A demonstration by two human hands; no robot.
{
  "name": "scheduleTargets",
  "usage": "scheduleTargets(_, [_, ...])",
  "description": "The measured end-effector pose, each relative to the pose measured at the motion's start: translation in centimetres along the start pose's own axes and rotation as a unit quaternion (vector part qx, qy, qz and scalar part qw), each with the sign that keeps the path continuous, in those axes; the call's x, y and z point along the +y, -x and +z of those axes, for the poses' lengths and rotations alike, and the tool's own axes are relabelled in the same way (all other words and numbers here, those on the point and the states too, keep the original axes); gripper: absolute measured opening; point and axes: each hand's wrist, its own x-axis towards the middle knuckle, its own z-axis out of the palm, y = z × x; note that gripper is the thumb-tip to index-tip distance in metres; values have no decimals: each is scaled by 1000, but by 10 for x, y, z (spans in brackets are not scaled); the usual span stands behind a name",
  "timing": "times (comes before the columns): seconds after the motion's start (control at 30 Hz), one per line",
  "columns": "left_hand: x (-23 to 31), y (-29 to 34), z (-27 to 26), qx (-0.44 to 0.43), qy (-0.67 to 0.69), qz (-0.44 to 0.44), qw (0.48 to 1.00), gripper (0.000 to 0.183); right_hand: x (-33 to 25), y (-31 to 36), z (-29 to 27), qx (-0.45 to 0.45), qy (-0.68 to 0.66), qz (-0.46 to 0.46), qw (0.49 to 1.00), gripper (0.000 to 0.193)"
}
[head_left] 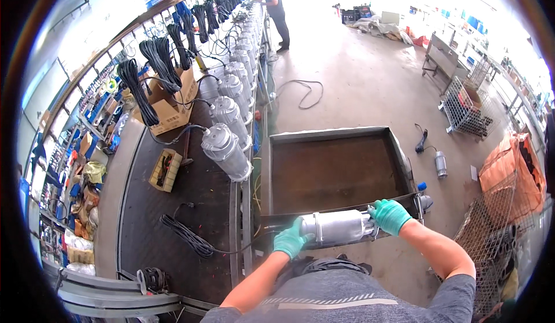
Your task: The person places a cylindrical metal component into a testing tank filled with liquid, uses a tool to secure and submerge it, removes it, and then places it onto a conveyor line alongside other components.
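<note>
A silver cylindrical pump lies on its side across the near edge of a rectangular metal tank holding brown liquid. My left hand, in a green glove, is closed around the pump's left end, where a black cable runs off to a coil on the dark workbench. At the other end, my gloved right hand grips the narrower fitting with bent fingers. Whether the pump rests on the rim or is held just above it, I cannot tell.
Similar pumps stand upright in a row along the bench's right edge, their cables hanging above. A yellow parts bin and a cardboard box sit there too. One pump stands on the floor, near wire cages. A person works far ahead.
</note>
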Motion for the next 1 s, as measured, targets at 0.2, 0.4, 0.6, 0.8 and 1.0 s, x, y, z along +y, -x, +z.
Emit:
scheduleTargets(0.2, [3,0,-2,-3,6,-1,1000,92,-27,-13,39,21,-124,246,961,43])
scheduleTargets(0.4, [2,0,-3,-10,-7,-5,1000,97,-4,-3,-15,-50,-56,4,997,30])
scheduleTargets(0.6, [3,0,-3,-4,-11,1,1000,96,15,-2,-11,-32,9,-106,994,15])
scheduleTargets(0.8, [5,1,-4,-15,-7,-10,1000,91,-14,-17,39,-43,-172,215,960,31])
scheduleTargets(1.0, [6,2,-4,-7,-13,0,1000,92,-13,-3,10,-43,-228,114,966,48])
